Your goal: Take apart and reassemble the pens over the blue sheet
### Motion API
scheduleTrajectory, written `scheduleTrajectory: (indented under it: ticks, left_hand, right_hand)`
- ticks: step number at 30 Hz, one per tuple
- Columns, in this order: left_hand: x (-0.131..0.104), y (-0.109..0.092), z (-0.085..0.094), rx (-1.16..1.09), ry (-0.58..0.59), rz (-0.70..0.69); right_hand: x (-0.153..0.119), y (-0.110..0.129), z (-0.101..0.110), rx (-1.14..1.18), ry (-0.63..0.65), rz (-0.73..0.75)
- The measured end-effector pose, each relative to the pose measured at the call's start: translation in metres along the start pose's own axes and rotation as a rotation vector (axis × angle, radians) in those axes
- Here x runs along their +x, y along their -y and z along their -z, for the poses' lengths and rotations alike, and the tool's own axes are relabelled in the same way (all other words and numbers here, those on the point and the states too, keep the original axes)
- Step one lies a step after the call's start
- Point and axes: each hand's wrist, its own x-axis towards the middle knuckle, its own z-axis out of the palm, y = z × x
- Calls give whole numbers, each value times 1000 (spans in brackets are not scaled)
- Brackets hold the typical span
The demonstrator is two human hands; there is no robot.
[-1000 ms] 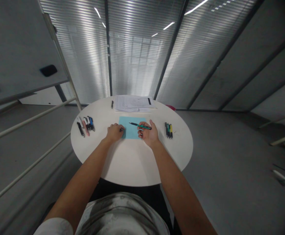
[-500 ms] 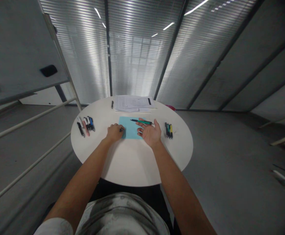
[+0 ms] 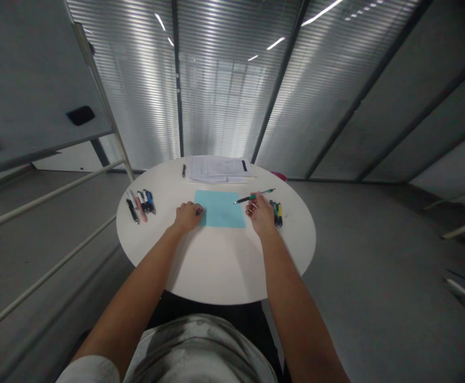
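A blue sheet of paper (image 3: 222,209) lies on the round white table (image 3: 216,271). Curled at the sheet's left edge is my left hand (image 3: 188,216), with something small and dark at its fingertips that I cannot make out. My right hand (image 3: 261,214) grips a green and black pen (image 3: 252,197) just beyond the sheet's right edge. The pen is held crosswise, its silver tip pointing left over the paper. Several green, black and yellow pens (image 3: 277,214) lie right beside that hand, some partly hidden by it.
Several black, white, pink and blue pens (image 3: 141,205) lie at the table's left. A stack of printed papers (image 3: 218,168) rests at the far edge, with a dark pen (image 3: 184,170) beside it. A white metal frame (image 3: 124,151) stands to the left.
My right hand has moved right, off the blue sheet, and its fingers have closed around the pen, which lay across the open fingers before. The left hand has stayed in place.
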Motion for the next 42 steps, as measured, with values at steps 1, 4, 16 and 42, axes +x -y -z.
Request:
scheduleTrajectory:
  ticks: [1,4,16,42]
  left_hand:
    - [0,0,0,-1,0,-2]
    - [0,1,0,-3,11,7]
    - [-1,-1,2,-6,16,6]
    - [0,-1,-1,-22,-1,8]
  right_hand:
    - [3,-2,4,-75,-62,36]
    - [13,-4,18,-408,-210,163]
    - [7,4,31,-1434,-301,39]
    - [12,-4,42,-1658,-418,142]
